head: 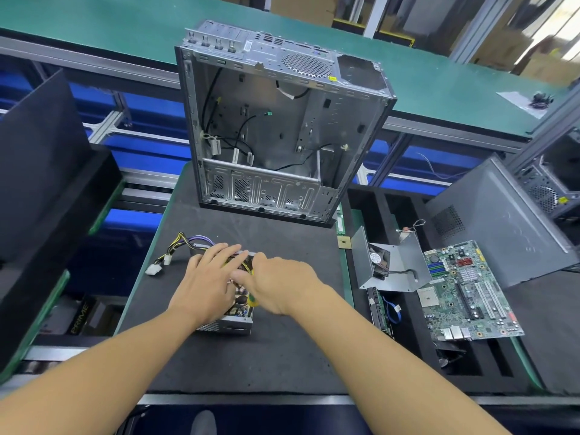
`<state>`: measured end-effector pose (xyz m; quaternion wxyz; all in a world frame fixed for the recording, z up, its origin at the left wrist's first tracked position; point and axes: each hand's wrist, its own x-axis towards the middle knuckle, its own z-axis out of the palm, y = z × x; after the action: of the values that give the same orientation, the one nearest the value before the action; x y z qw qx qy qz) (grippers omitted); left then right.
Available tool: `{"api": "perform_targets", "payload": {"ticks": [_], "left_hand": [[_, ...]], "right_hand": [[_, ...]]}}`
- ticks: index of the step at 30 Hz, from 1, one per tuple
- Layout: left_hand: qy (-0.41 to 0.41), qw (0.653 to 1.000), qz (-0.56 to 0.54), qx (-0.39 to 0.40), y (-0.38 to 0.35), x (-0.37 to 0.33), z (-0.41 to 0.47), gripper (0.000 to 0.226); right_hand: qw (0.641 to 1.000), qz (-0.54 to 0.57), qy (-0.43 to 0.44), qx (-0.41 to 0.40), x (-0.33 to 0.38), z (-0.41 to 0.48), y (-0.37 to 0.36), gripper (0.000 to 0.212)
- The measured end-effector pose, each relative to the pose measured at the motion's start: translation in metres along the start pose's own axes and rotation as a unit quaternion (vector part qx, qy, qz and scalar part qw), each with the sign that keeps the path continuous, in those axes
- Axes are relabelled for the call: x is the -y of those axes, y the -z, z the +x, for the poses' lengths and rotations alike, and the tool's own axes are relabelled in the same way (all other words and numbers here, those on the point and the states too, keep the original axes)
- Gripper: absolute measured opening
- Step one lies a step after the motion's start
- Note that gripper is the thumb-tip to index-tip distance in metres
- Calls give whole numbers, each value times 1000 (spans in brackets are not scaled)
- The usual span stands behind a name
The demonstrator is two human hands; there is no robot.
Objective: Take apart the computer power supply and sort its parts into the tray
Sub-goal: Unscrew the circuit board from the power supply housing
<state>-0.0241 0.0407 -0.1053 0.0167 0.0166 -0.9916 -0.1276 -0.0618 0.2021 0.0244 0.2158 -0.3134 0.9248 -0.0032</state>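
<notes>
Head view. One power supply [236, 320], lid off, sits on the black mat at lower centre. Its long axis runs near-to-far in the frame, and one cable bundle [184, 241] leaves the far end toward the upper left.

Left hand [205, 279] lies flat on the unit, fingers straight. Right hand [281, 285] is curled round one yellow-green handled tool [252, 301], probably a screwdriver, tip hidden.

One tray [381, 211] lies to the right, nearer the right hand. It holds one motherboard [467, 290] and one fan [379, 260].
</notes>
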Motion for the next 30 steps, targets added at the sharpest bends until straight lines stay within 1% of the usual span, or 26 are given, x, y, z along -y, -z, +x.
{"api": "perform_targets", "payload": {"ticks": [1,2,5,7,9,11,14,17,19,21,23,25,27,30], "left_hand": [[-2,1000,3,2,0,0,-1,62],[-5,1000,5,2,0,0,-1,64],[-14,1000,12,-4,1,-1,-4,65],[-34,999,32,-11,1,-1,-5,66],[-45,998,43,-10,0,-2,-5,67],[-37,998,44,-4,0,-2,-6,67],[-31,998,50,4,1,-3,-4,66],[-32,998,48,1,2,-4,-4,64],[-34,998,46,-3,2,-3,-4,64],[-33,999,36,-2,2,-3,-4,66],[-31,999,35,2,3,-3,-4,67],[-30,999,38,6,3,-3,-4,67],[-29,999,40,9,4,-4,-3,65],[-34,999,40,3,4,-4,-4,66]], "right_hand": [[1000,-15,12,-1,1,0,1,42],[1000,-2,8,-1,1,0,2,39],[996,85,-14,23,1,3,4,39],[995,94,-2,35,0,6,4,36],[993,106,-2,47,0,6,4,39],[992,118,-6,49,1,6,4,42],[992,118,-13,46,2,4,4,41],[995,90,-40,24,0,4,4,29],[997,52,-58,-7,1,3,2,32],[998,21,-53,-26,0,5,0,35],[998,52,-39,-20,-2,5,-1,27],[995,101,-18,7,-2,4,0,21],[994,108,-2,32,-2,3,1,29],[994,95,0,54,-1,2,1,43]]}}
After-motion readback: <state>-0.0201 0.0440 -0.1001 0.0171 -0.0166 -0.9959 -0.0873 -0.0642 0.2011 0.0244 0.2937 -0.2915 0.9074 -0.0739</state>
